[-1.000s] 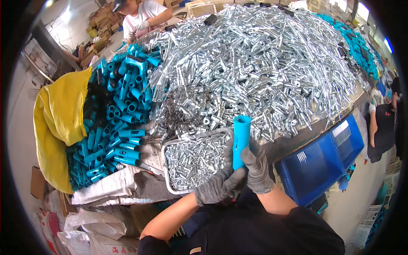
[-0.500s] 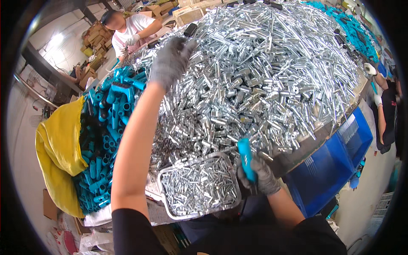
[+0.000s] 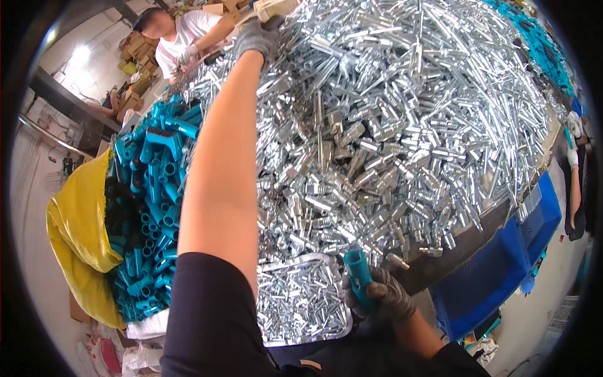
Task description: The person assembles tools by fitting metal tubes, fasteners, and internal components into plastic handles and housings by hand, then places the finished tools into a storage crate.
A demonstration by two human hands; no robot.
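Observation:
My right hand (image 3: 388, 294), in a grey knit glove, is closed round a teal plastic handle (image 3: 357, 270). The handle's hollow end points up and away from me. My left arm is stretched across the pile of shiny metal fittings (image 3: 377, 144). At its far left edge is my gloved left hand (image 3: 257, 41), by something dark; its fingers are partly hidden and blurred, so their grip is unclear. Just left of my right hand stands a light-rimmed tray (image 3: 344, 314) of small metal pins, partly covered by my left sleeve.
Teal handles (image 3: 157, 207) spill from a yellow sack (image 3: 78, 232) at the left. Blue bins (image 3: 483, 283) stand along the right edge. Another person (image 3: 188, 38) works at the far left, and a second person's arm (image 3: 574, 182) shows at the far right.
My left hand has reached farther away, to the pile's far edge. My right hand still holds the teal handle, now tilted so its open end shows. The view has shifted.

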